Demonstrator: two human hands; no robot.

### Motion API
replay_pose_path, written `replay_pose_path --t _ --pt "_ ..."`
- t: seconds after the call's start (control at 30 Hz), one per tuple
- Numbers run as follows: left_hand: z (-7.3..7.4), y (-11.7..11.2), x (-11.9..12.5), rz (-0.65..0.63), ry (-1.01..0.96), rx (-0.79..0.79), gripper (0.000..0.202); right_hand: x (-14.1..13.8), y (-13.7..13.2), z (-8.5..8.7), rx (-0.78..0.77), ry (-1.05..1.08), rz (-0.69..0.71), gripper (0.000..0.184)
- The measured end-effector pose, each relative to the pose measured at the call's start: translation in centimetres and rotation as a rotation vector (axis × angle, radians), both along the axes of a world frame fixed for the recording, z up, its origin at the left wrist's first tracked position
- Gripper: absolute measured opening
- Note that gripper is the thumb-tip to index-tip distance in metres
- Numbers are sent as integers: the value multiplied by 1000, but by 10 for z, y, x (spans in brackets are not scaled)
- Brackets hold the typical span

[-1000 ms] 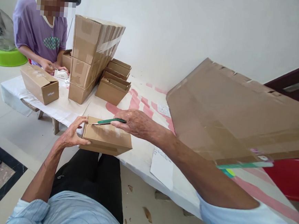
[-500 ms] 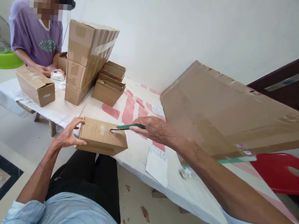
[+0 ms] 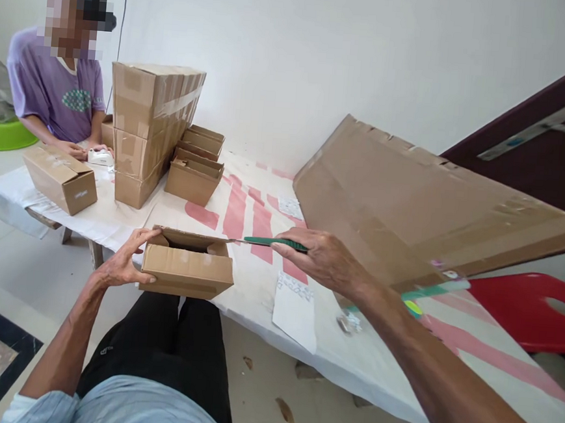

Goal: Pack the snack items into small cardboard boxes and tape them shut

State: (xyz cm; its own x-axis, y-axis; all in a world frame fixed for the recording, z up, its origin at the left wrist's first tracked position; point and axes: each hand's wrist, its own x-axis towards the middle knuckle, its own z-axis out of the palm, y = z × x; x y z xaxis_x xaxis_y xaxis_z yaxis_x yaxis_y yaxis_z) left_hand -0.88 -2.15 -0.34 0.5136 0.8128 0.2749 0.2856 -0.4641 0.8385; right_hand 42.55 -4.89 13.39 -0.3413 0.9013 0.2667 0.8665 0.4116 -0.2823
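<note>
My left hand point(image 3: 124, 261) grips the left end of a small brown cardboard box point(image 3: 184, 272), thumb at the front and fingers at the back corner. The box rests at the table's near edge with its top partly open, and a dark inside shows under the raised lid. In my right hand point(image 3: 325, 257) is a slim green-handled knife point(image 3: 273, 242), pointing left. Its thin tip is by the far right corner of the box; whether it touches the lid I cannot tell.
Taped boxes point(image 3: 134, 105) stand stacked at the back left, beside open boxes point(image 3: 194, 182). Another box point(image 3: 63, 178) lies near a person point(image 3: 59, 99) in purple. A large cardboard sheet point(image 3: 386, 193) leans at the right. A paper point(image 3: 294, 313) and a red stool point(image 3: 514, 308) are nearer.
The box top was closed with the knife tip on it; now its lid is raised. My right hand and the knife have moved right, away from the middle of the top.
</note>
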Motion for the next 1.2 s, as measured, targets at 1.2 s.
replay_pose_path --t 1.2 --pt "8 61 22 -241 -52 -195 114 -101 -57 -113 572 -66 180 19"
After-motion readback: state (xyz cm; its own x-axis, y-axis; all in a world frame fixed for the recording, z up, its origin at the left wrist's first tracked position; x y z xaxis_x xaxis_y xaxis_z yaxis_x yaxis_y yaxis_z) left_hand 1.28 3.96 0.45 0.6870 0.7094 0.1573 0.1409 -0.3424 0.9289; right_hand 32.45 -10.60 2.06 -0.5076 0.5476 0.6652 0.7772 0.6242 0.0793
